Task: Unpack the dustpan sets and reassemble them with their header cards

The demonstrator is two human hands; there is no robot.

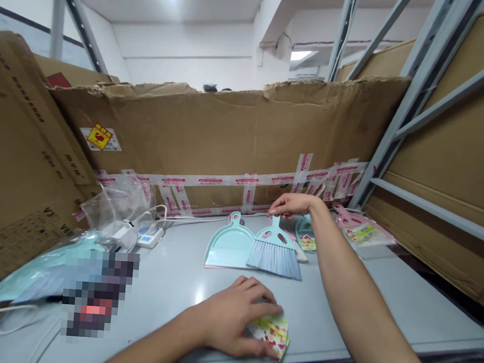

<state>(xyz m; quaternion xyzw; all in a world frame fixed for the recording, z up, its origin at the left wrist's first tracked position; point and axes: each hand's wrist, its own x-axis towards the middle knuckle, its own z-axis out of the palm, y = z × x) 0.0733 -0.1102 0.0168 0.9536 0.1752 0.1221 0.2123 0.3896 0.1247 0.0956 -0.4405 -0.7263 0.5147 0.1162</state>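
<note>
Pale-turquoise plastic brush (276,258) lies just below the right hand (292,205), its fingers pinched narrow at the loop handle; soft blue bristles fan out flat. Beside it, toward the left fingers' side, a smooth rounded dustpan (229,250). Nearer the wearer, the left hand (236,314) arches, fingers spread over thin, glossy printed cards (275,333); grip on them cannot be told. Beyond both hands' fingers: creased cardboard (228,136), taped, behind the smooth grey table (185,288).
</note>
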